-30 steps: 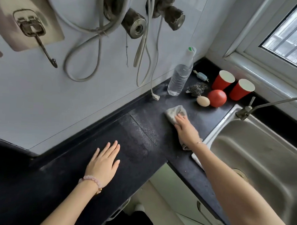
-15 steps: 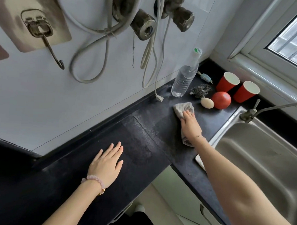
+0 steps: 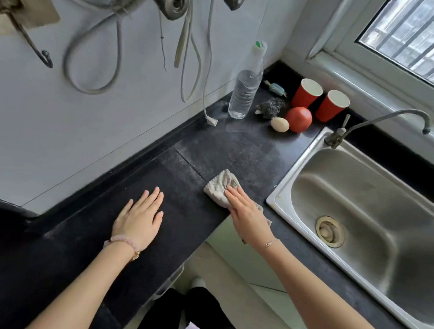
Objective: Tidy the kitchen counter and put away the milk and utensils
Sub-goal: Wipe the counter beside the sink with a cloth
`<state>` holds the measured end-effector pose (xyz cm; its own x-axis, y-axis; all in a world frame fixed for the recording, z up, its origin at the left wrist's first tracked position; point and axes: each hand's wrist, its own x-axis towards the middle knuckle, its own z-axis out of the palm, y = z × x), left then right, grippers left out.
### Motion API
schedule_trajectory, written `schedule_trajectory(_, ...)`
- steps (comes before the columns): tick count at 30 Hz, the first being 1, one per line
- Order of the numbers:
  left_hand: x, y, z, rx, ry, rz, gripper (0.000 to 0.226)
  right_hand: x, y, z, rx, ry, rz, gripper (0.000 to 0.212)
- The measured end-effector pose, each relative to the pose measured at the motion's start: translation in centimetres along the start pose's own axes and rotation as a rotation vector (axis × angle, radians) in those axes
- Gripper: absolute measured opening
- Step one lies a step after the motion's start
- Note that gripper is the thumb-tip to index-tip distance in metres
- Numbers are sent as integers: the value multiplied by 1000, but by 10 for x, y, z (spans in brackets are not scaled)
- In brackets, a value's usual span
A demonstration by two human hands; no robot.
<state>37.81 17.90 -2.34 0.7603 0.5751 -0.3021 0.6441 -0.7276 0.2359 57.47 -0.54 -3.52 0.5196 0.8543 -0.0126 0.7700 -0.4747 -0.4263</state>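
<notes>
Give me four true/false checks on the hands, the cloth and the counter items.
1. The right hand presses the cloth onto the counter with straight fingers. True.
2. The left hand holds the bottle. False: it lies flat on the counter, and the bottle stands by the wall.
3. Two red cups stand upright below the window. True.
4. The egg lies in the sink. False: it rests on the counter beside a red round object.
</notes>
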Motion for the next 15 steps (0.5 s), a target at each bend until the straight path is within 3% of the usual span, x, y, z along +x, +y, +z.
schedule_trajectory(6,-2,2,-2,-17,-21,4,52,-90,44,-22,-41,58,203,42)
schedule_trajectory(11,-2,4,-1,-20,-17,5,53,-89,38,-15,35,110,368,41)
schedule_trajectory(15,-1,6,0,-18,-13,-1,54,-57,14,-6,-18,72,291,44)
